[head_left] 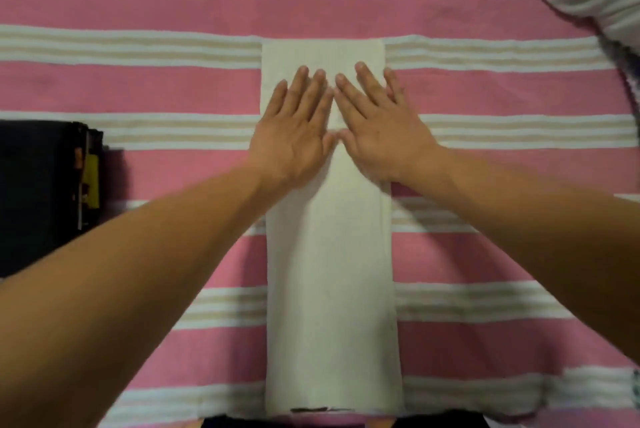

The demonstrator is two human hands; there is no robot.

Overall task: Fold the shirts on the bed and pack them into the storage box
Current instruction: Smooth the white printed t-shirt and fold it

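Fingers (301, 91) straight, both hands flat, pressing folded cream shirt (329, 271) on striped bedspread (138, 4).

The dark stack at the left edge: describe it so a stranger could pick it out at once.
Start from the pink-and-white striped bedspread that fills the view. At its left edge, level with the left hand, lies the dark stack. It is almost black with a yellow patch on its right side, unlike the long cream shirt in the middle.

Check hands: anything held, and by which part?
Nothing held. Left hand and right hand lie flat, fingers straight, pressing the far half of the long cream folded shirt.
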